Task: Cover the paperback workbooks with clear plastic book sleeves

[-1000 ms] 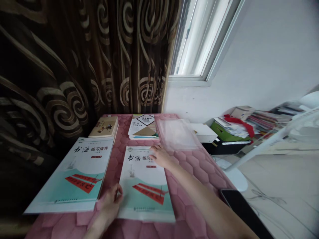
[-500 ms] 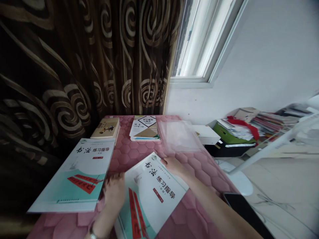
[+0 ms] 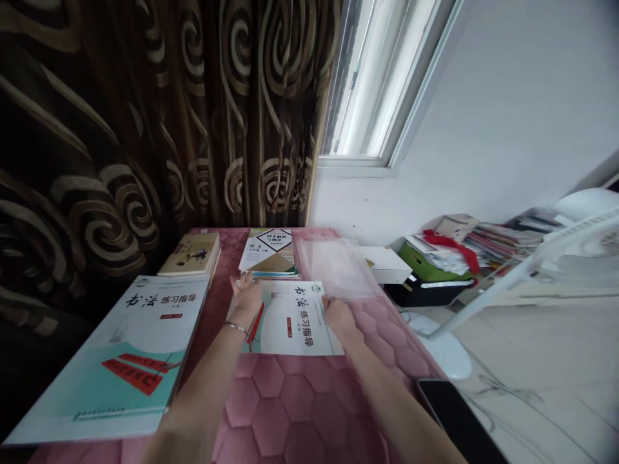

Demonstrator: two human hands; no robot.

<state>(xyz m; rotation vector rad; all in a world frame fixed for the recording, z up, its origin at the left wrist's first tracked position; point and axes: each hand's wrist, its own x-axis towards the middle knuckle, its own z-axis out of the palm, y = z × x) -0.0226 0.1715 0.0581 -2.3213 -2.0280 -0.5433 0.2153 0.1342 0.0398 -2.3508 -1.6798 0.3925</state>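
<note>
A white calligraphy workbook (image 3: 285,325) with black Chinese lettering and a red banner picture lies sideways across the pink padded cover. My left hand (image 3: 247,299), with a bracelet at the wrist, closes on its left end and hides part of the cover picture. At the opposite end, my right hand (image 3: 340,317) grips the edge, fingers partly out of sight. To the left sits a matching calligraphy workbook (image 3: 140,341) on a stack. Just beyond the held workbook is a small pile of textbooks (image 3: 267,250).
Tan-covered books (image 3: 190,252) stand at the back left beside the patterned curtain (image 3: 232,116). Clear plastic sleeves (image 3: 333,265) and a white box (image 3: 385,264) are at the back right. A dark phone-like slab (image 3: 454,419) lies at the right edge, near a white fan stand (image 3: 449,361).
The held workbook has turned from slanted to sideways and moved farther from me, close to the textbook pile. My left hand has moved forward with it. The view has shifted slightly right.
</note>
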